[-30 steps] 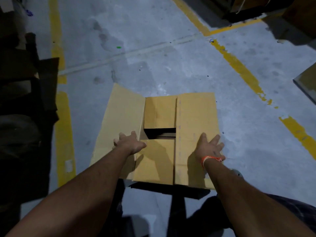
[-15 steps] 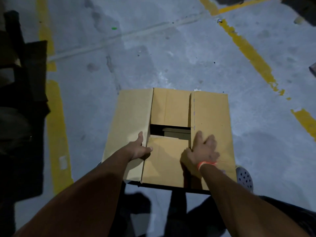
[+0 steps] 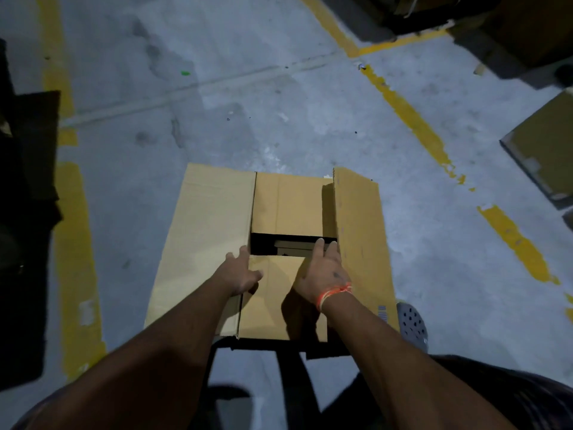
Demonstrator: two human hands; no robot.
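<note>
1. A cardboard box [image 3: 288, 206] sits on a grey concrete floor [image 3: 248, 119], directly in front of the person and low in the middle of the view
2. Its left flap [image 3: 204, 231] lies folded down flat, while its right flap [image 3: 356, 231] is tilted up at its inner edge
3. Two shorter inner flaps are folded in, with a dark gap [image 3: 263, 245] between them that shows something brown inside
4. The left hand [image 3: 240, 276] rests open across the inner edge of the left flap, fingers straight and thumb spread onto the near inner flap [image 3: 273, 305], grasping nothing
5. The right hand [image 3: 322, 273] lies flat on the near inner flap, fingers straight and reaching the edge of the gap, just beside the raised right flap; whether it touches that flap cannot be told
6. An orange thread [image 3: 333, 293] circles the right wrist
7. Worn yellow lines [image 3: 409, 119] cross the floor, a grey perforated shoe [image 3: 412, 321] shows beside the box, and a second carton [image 3: 545, 150] lies well apart at the right edge
</note>
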